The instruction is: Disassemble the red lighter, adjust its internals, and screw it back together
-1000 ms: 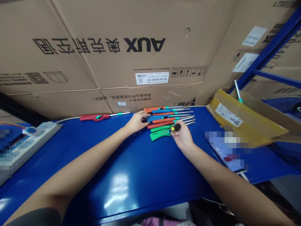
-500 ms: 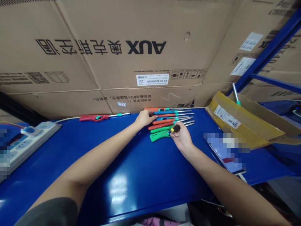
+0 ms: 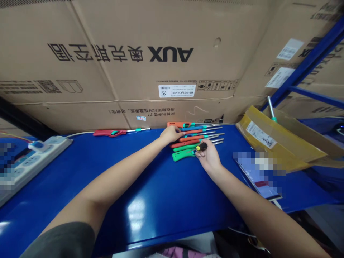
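Several long-nosed lighters with orange, blue and green handles (image 3: 197, 137) lie side by side on the blue table (image 3: 150, 186), metal tubes pointing right. My left hand (image 3: 170, 134) rests on the left ends of the handles, fingers curled around a blue one. My right hand (image 3: 208, 156) sits just in front of the row, pinching a small screwdriver (image 3: 201, 146) with a black handle and yellow cap, right beside the nearest green lighter (image 3: 183, 154).
One red lighter (image 3: 110, 133) lies apart at the back left. A white power strip (image 3: 32, 161) sits at the left edge. A yellow-taped cardboard box (image 3: 279, 138) stands at the right, with a flat packet (image 3: 259, 172) before it. Big AUX cartons (image 3: 150, 61) wall off the back.
My left hand has slid a little back and right along the lighter handles. My right hand with the screwdriver has stayed put.
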`<action>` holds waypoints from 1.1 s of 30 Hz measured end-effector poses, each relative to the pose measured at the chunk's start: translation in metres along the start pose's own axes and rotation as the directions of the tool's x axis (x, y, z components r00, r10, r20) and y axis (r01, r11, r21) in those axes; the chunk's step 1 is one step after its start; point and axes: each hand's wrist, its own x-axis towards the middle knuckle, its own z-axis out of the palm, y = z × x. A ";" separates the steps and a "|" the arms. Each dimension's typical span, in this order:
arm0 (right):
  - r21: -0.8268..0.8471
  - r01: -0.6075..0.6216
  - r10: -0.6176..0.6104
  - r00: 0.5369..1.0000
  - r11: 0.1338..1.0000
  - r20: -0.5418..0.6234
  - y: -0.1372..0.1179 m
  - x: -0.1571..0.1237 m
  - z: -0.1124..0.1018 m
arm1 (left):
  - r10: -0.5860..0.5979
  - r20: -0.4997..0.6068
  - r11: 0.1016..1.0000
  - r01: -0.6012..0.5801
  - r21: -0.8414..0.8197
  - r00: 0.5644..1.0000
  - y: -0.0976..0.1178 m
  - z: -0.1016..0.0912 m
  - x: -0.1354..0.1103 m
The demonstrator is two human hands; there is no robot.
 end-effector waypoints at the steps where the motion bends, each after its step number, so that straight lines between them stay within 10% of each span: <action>1: 0.000 -0.001 0.001 1.000 1.000 -0.001 0.000 0.000 0.000 | 0.002 0.007 1.000 -0.002 -0.012 1.000 -0.002 -0.001 0.000; 15: 0.000 0.006 -0.006 1.000 1.000 0.005 0.002 0.001 -0.001 | 0.187 -0.090 0.919 -0.207 -0.334 0.978 -0.053 -0.013 -0.020; 33: -0.014 0.008 -0.008 1.000 1.000 0.006 0.003 0.003 -0.002 | 0.132 -0.020 0.978 -0.133 -0.159 0.991 -0.027 -0.015 0.000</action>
